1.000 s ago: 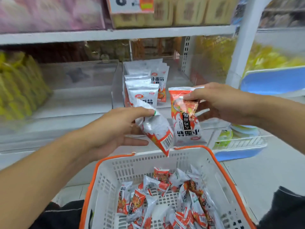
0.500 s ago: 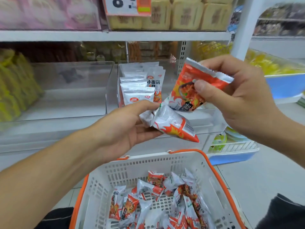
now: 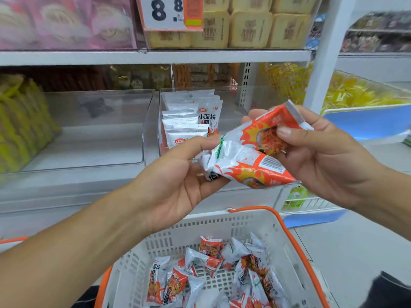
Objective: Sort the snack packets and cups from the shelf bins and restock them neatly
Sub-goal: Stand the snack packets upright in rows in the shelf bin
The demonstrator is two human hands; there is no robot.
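My left hand (image 3: 175,185) pinches the crumpled white end of an orange and white snack packet (image 3: 246,168) that lies almost level. My right hand (image 3: 322,156) grips a second orange packet (image 3: 260,132) between thumb and fingers, just above and touching the first. Both are held in front of a clear shelf bin (image 3: 231,103) where a row of the same packets (image 3: 189,125) stands upright. Below my hands a white basket with an orange rim (image 3: 246,221) holds several more loose packets (image 3: 213,274).
An empty clear bin (image 3: 100,134) sits left of the stocked one, with yellow-green packs (image 3: 20,125) further left. A price sign (image 3: 171,13) hangs on the upper shelf (image 3: 155,57) among boxed goods. A white post (image 3: 322,54) and blue-edged trays (image 3: 369,123) stand right.
My right hand has lowered its packet and tilted it flatter, down onto the packet in my left hand. The left hand's packet has turned from hanging down to nearly level.
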